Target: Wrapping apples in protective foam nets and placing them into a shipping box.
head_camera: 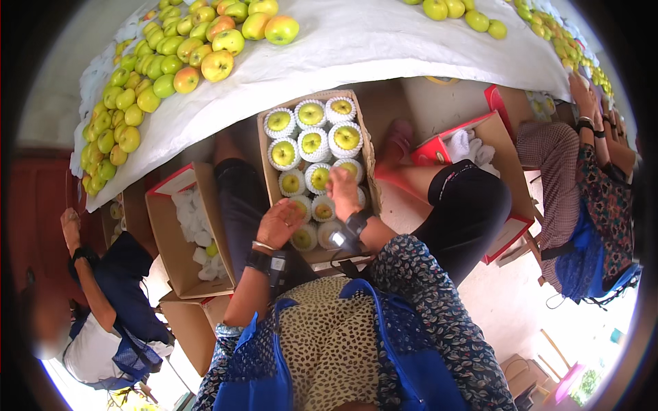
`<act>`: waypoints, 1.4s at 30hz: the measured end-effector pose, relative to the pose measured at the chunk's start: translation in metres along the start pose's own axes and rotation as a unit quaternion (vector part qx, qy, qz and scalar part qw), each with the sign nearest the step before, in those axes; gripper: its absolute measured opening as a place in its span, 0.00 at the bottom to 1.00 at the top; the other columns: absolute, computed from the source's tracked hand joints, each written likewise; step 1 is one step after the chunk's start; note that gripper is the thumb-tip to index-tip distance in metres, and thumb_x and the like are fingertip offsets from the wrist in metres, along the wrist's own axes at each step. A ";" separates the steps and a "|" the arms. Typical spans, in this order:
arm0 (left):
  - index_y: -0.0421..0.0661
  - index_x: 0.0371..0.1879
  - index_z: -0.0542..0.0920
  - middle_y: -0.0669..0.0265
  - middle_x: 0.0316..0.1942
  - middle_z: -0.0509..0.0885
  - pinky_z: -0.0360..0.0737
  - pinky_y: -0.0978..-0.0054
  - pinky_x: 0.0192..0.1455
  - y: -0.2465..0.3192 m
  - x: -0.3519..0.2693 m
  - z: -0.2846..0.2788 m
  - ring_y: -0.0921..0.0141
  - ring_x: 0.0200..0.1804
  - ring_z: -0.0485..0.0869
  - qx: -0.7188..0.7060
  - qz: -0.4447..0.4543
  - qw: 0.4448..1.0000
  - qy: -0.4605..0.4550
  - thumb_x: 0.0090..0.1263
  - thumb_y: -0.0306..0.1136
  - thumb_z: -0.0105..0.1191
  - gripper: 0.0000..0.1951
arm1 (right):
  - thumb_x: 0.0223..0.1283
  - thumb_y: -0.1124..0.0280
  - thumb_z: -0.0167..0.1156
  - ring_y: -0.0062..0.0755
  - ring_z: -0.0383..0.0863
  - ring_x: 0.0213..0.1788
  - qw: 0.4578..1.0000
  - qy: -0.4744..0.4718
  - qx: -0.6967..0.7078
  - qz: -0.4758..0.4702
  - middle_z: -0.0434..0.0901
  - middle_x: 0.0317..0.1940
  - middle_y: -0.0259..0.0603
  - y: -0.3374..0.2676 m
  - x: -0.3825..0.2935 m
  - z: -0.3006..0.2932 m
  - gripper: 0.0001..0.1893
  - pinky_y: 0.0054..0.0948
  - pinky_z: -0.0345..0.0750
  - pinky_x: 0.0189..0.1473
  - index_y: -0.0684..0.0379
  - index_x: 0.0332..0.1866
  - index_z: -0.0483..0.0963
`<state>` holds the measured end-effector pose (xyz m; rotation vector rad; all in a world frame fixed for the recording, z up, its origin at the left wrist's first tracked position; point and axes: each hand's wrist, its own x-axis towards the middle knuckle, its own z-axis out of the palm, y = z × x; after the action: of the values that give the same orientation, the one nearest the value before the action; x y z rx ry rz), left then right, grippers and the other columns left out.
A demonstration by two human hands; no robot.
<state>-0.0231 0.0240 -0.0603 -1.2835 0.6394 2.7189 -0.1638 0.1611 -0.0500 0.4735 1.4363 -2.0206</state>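
Observation:
Between my knees stands an open cardboard box (375, 154) packed with rows of yellow-green apples (311, 143), each in a white foam net sleeve. My left hand (280, 223) is over the near left part of the box, fingers loosely bent, with nothing seen in it. My right hand (343, 191), fingers curled, is over the apples at the right side and partly covers them. Whether it grips one is hidden. Both wrists wear dark bands with devices.
Loose apples (169, 61) lie heaped on a white-covered table (360, 46) ahead. A box (190, 231) of foam sleeves stands at left, another red-edged box (483, 138) with white sleeves at right. A person (97, 308) sits at left, others (591, 205) at right.

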 end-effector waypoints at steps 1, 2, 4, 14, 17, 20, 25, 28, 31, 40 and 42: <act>0.51 0.44 0.72 0.66 0.45 0.76 0.69 0.60 0.54 0.008 0.002 -0.008 0.64 0.52 0.73 -0.002 0.003 1.000 -0.003 0.63 0.35 0.52 0.11 | 0.53 0.75 0.56 0.18 0.73 0.27 0.994 -0.030 -0.019 0.100 0.76 0.30 0.34 -0.005 -0.015 0.002 0.06 0.16 0.68 0.24 0.61 0.36 0.71; 0.52 0.42 0.74 0.68 0.44 0.78 0.70 0.60 0.55 0.019 0.003 -0.017 0.65 0.52 0.73 -0.011 0.037 0.999 -0.004 0.64 0.35 0.52 0.09 | 0.53 0.75 0.56 0.18 0.73 0.27 0.994 -0.033 -0.022 0.097 0.76 0.30 0.34 -0.005 -0.019 0.001 0.06 0.16 0.68 0.24 0.61 0.36 0.71; 0.52 0.40 0.76 0.69 0.43 0.80 0.70 0.61 0.55 0.035 -0.005 -0.030 0.67 0.53 0.74 -0.025 0.081 0.996 -0.004 0.64 0.34 0.52 0.07 | 0.52 0.79 0.52 0.17 0.73 0.27 0.970 -0.242 -0.022 0.032 0.77 0.31 0.34 -0.015 -0.031 0.003 0.04 0.14 0.67 0.22 0.58 0.32 0.72; 0.44 0.52 0.67 0.57 0.49 0.74 0.73 0.64 0.52 0.069 -0.035 -0.088 0.63 0.48 0.76 -0.065 0.329 0.918 0.210 0.62 0.29 0.50 0.18 | 0.58 0.61 0.55 0.24 0.75 0.35 0.967 -0.215 0.038 0.131 0.78 0.38 0.36 -0.100 -0.005 -0.082 0.12 0.22 0.70 0.35 0.56 0.42 0.73; 0.42 0.50 0.70 0.55 0.48 0.75 0.73 0.68 0.50 0.089 -0.028 -0.170 0.62 0.47 0.77 0.287 0.440 0.736 0.427 0.59 0.28 0.51 0.18 | 0.57 0.64 0.57 0.25 0.75 0.34 0.972 -0.164 0.116 0.125 0.78 0.38 0.39 -0.085 0.008 -0.080 0.10 0.22 0.72 0.34 0.57 0.41 0.73; 0.39 0.48 0.72 0.52 0.47 0.75 0.71 0.71 0.51 0.092 -0.058 -0.184 0.63 0.47 0.76 0.559 0.313 0.586 0.497 0.57 0.29 0.53 0.19 | 0.58 0.67 0.57 0.25 0.76 0.33 0.966 -0.204 0.108 0.114 0.78 0.38 0.40 -0.087 0.008 -0.071 0.08 0.22 0.73 0.32 0.58 0.40 0.73; 0.39 0.42 0.76 0.52 0.35 0.79 0.76 0.65 0.40 0.056 -0.067 -0.195 0.58 0.38 0.80 0.683 0.139 0.647 0.309 0.55 0.31 0.53 0.16 | 0.56 0.68 0.59 0.24 0.76 0.31 0.972 -0.170 0.105 0.126 0.79 0.34 0.39 -0.088 0.014 -0.069 0.06 0.21 0.72 0.31 0.57 0.37 0.74; 0.42 0.33 0.80 0.54 0.24 0.81 0.77 0.58 0.30 0.045 -0.052 -0.203 0.53 0.28 0.80 0.844 0.177 0.436 0.256 0.54 0.34 0.53 0.11 | 0.56 0.68 0.59 0.23 0.76 0.30 0.975 -0.162 0.077 0.130 0.79 0.33 0.36 -0.089 0.012 -0.070 0.06 0.20 0.71 0.31 0.57 0.37 0.74; 0.39 0.33 0.78 0.47 0.25 0.80 0.77 0.62 0.29 0.028 -0.037 -0.260 0.52 0.33 0.81 0.774 0.166 0.553 0.260 0.59 0.37 0.49 0.13 | 0.56 0.68 0.59 0.24 0.75 0.32 0.971 -0.175 0.075 0.142 0.78 0.36 0.39 -0.088 0.006 -0.056 0.07 0.20 0.72 0.32 0.57 0.38 0.74; 0.45 0.30 0.82 0.53 0.34 0.82 0.77 0.62 0.42 -0.010 -0.051 -0.283 0.55 0.40 0.81 0.830 0.003 0.516 0.210 0.49 0.36 0.56 0.11 | 0.57 0.69 0.58 0.24 0.76 0.33 0.967 -0.214 0.054 0.124 0.78 0.38 0.40 -0.095 -0.001 -0.030 0.09 0.20 0.72 0.33 0.59 0.42 0.73; 0.45 0.32 0.82 0.53 0.34 0.82 0.77 0.62 0.42 -0.011 -0.051 -0.288 0.54 0.40 0.81 0.846 0.018 0.516 0.135 0.52 0.37 0.55 0.12 | 0.57 0.68 0.58 0.23 0.76 0.34 0.963 -0.237 0.037 0.123 0.78 0.39 0.40 -0.093 -0.001 -0.024 0.10 0.20 0.72 0.33 0.59 0.43 0.73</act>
<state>0.2205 -0.0745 -0.1884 -0.7911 2.2723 0.5875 -0.2252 0.2052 0.0091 0.1675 0.9642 -1.8297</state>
